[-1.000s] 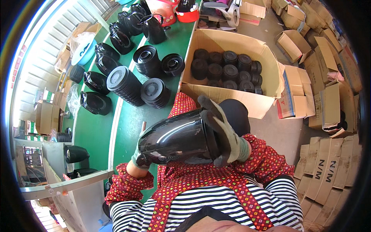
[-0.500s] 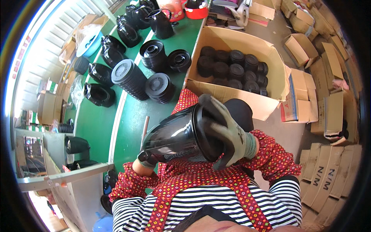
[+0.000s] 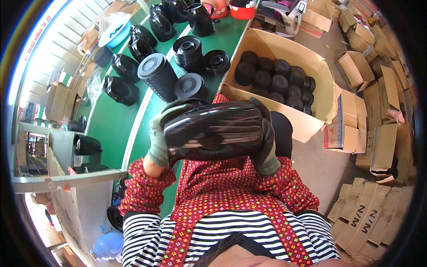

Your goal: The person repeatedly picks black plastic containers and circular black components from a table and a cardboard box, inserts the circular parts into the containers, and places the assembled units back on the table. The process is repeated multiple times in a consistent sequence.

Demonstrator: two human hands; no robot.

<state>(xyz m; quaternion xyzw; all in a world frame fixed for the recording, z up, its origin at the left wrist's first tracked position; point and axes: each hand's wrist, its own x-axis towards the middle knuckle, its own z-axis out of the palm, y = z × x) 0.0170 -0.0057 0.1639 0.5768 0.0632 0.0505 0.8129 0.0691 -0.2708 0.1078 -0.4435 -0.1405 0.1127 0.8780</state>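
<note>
Across my lap front lies a glossy black jug (image 3: 215,131), held on its side between both gloved hands. My left hand (image 3: 159,133) wraps round its left end, with the fingers over the top. At the other end, my right hand (image 3: 267,144) grips the rim; part of those fingers is behind the jug. Beyond it on the green table (image 3: 149,122) stand a tall stack of dark round lids (image 3: 158,75), a shorter stack (image 3: 190,86) and a stack of black rings (image 3: 187,51). Several similar black jugs (image 3: 122,90) line the table's left and far parts.
To the right, an open cardboard box (image 3: 307,129) holds rows of black round parts (image 3: 280,83). More cartons (image 3: 356,213) are piled along the right side. A metal rail (image 3: 71,181) runs at the left, near a blue basin (image 3: 116,34) farther back.
The jug has turned from tilted to nearly level. My right hand has slid from across its end to gripping the rim side, and my left hand has come up over the other end.
</note>
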